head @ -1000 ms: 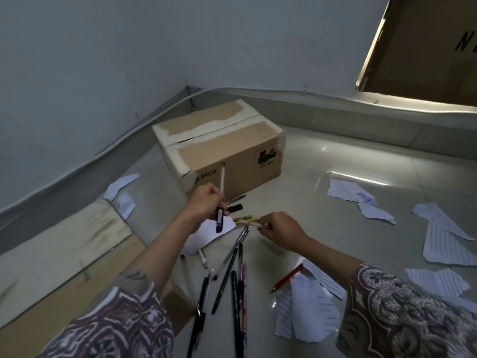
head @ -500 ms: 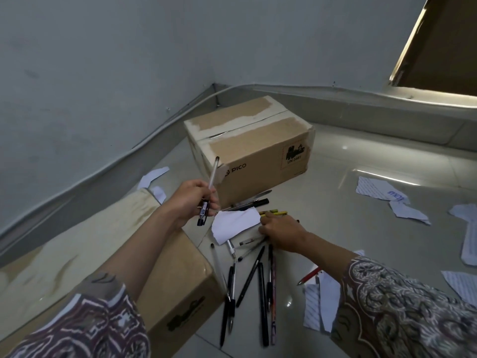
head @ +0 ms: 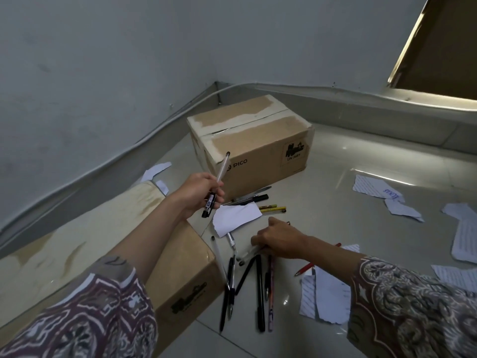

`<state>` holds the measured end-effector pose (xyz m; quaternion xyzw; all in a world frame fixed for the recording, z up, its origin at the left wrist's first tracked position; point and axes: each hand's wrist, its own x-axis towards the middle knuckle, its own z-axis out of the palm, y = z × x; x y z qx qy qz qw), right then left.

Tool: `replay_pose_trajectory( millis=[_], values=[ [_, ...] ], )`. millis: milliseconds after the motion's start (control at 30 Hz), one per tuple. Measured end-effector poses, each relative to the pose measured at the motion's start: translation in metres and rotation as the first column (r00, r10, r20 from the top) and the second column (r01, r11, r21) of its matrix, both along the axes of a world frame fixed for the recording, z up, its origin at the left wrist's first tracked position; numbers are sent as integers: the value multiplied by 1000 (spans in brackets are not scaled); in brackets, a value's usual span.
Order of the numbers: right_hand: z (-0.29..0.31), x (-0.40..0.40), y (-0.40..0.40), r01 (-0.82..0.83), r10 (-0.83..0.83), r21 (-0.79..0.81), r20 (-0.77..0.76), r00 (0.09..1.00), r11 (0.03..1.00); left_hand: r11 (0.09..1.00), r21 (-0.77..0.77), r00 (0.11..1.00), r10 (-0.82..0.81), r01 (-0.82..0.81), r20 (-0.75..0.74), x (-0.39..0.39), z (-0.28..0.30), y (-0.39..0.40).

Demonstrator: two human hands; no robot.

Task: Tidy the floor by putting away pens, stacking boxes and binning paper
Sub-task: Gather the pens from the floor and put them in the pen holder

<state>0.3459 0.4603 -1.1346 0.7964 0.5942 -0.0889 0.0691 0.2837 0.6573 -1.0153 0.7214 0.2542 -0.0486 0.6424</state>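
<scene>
Room: pale grey plastered walls meet in a corner above a glossy light tiled floor [head: 335,177], with a thin cable running along the skirting.
Near box: a long brown cardboard box [head: 85,249] with a stained pale top lies at the lower left; its end face carries a dark printed pictogram whose text is too small to read.
Left scraps: two small white torn paper scraps [head: 156,171] lie just beyond the near box, close to the wall.
Left hand: the left hand [head: 198,195] is clenched round a clear-barrelled pen with a black cap end [head: 215,186], held tilted above the floor, its upper tip in front of the far box.
Far box: a closed brown cardboard carton [head: 253,148] stands in the corner, printed "PICO" on its front, with a black label reading "UN 3481".
Blank slip: a plain white torn slip [head: 235,218] lies on the floor between the hands, over some pens.
Pens: a loose scatter of black, clear and patterned pens [head: 260,288] lies on the tiles before the near box; two yellow-green pens [head: 273,209] lie beside the slip.
Right hand: the right hand [head: 281,241] rests knuckles-up on the scatter, fingers curled on a clear pen [head: 249,255] against the floor.
Red pen: a red pen [head: 305,268] lies just right of the wrist.
Right papers: lined torn sheets [head: 376,188] lie strewn at right; blue handwriting on one is not legible.
</scene>
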Motion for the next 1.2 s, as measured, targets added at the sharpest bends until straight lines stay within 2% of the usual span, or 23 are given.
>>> replay_pose_trajectory(
  millis=[267, 500, 600, 700, 767, 833, 933, 1000, 1100, 1200],
  values=[
    [-9, -31, 25, -262, 266, -108, 24, 964, 959, 1000, 20, 1000, -3, 3, -19, -15, -1, 8],
    [-4, -36, 34, -413, 441, -180, 168, 882, 893, 999, 24, 999, 28, -28, -15, -23, 0, 12],
    [4, -26, 26, -376, 384, -83, 152, 911, 923, 999, 26, 1000, 22, -22, -13, -25, 1, 12],
    [16, -16, 13, -261, 259, 18, 87, 962, 965, 999, 35, 1000, 4, -3, -17, -25, 3, 9],
    [27, -9, 5, -104, 103, 146, 11, 995, 984, 999, 43, 1000, -7, 8, -25, -23, 5, 6],
    [42, -4, -2, 110, -69, 283, -151, 986, 953, 999, 37, 1000, -8, 9, -26, -21, 7, -1],
    [66, 2, -7, 410, -209, 437, -437, 875, 801, 1000, 23, 1000, -1, 1, -6, -17, 8, -16],
    [82, 1, -9, 601, -227, 472, -632, 741, 645, 1000, -7, 1000, -4, 4, 19, -14, 8, -30],
    [104, -5, -9, 807, -71, 377, -888, 455, 454, 997, 21, 994, -70, 69, 86, -9, 9, -53],
    [123, -8, -12, 881, 30, 296, -951, 307, 370, 995, 10, 979, -99, 99, 177, 0, 15, -77]
  ],
)
